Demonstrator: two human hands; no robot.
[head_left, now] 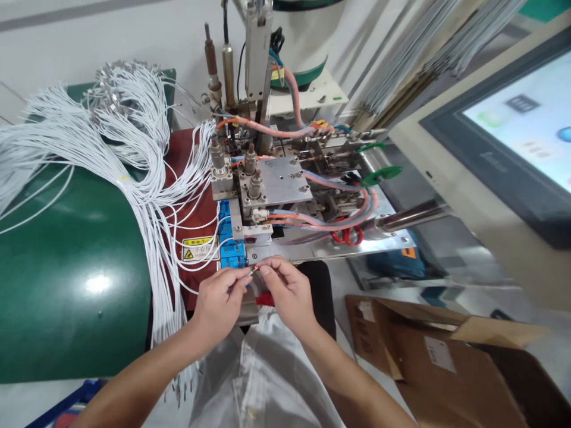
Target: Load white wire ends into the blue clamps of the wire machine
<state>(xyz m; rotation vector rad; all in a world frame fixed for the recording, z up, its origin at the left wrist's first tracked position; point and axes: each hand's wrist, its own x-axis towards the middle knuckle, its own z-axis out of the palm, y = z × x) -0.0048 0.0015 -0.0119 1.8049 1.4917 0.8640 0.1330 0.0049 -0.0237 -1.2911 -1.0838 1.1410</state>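
Observation:
At the front edge of the machine (pixel 279 181), my left hand (pixel 223 297) and my right hand (pixel 288 291) meet with their fingertips pinched. Between them are the thin coloured wire ends (pixel 254 270) of a cable, small and partly hidden by the fingers. Just behind my left fingertips is the row of blue fixtures (pixel 232 238), with several white cables running into it. A large bundle of white cables (pixel 147 238) drapes down to the left of my left hand.
A green rounded surface (pixel 75 279) fills the left side. A spool of wire (pixel 377 165) sits on the machine's right. A monitor (pixel 513 119) stands at the upper right, above an open cardboard box (pixel 450 368).

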